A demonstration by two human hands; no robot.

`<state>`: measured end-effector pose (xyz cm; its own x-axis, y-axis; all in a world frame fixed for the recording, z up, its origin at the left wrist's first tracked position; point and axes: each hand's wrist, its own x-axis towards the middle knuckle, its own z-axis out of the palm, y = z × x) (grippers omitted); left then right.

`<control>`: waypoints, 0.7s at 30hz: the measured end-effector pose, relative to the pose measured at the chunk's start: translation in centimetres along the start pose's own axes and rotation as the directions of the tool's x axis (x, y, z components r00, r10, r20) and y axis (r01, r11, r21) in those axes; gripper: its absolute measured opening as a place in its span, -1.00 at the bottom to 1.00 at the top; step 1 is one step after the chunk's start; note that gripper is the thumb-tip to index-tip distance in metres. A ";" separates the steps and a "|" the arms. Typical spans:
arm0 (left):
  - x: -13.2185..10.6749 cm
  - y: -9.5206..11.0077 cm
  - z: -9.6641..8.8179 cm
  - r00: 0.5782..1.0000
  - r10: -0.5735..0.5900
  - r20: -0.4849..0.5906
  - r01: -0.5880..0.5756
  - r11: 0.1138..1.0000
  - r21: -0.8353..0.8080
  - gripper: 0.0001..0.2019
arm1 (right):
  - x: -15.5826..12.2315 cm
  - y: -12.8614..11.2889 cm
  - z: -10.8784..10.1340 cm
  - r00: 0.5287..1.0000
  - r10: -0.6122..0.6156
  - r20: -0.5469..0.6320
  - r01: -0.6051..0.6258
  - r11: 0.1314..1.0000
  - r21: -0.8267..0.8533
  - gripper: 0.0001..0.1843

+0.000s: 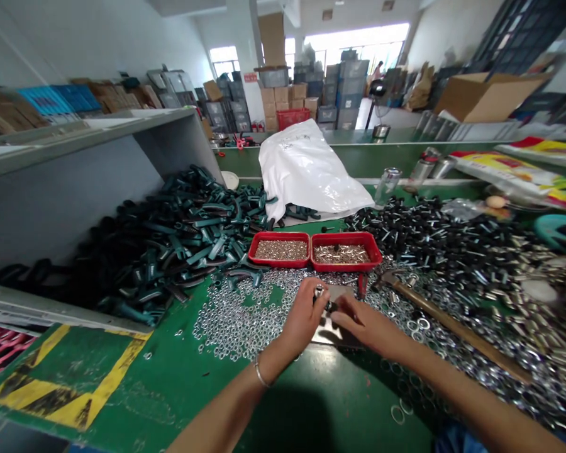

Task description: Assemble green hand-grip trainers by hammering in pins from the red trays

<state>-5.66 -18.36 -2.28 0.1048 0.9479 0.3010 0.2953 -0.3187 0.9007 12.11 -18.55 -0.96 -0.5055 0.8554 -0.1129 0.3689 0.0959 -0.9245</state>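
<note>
The left hand (304,316) and right hand (365,325) seem pinched together on a small metal fastener (321,297), partly hidden, above a steel plate (334,334). Loose steel washers (236,321) lie around; two red trays (278,234) hold plenty of small metal parts (280,250), and dark-green plastic handles (183,239) remain heaped.

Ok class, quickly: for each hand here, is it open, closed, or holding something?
Left hand: closed, pinching a small silver metal fitting.
Right hand: fingers curled at that fitting; whether it grips cannot be told.
</note>
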 end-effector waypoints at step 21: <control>-1.3 0.7 2.5 0.994 -0.064 -0.087 0.072 0.993 0.095 -0.78 | -2.1 0.5 0.9 0.978 -0.041 -0.205 0.087 0.972 0.220 -0.63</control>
<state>-3.27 -19.81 -2.84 0.0029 0.9631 0.2692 0.3908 -0.2489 0.8862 12.66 -20.71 -1.47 -0.3493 0.9370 0.0019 0.1428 0.0553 -0.9882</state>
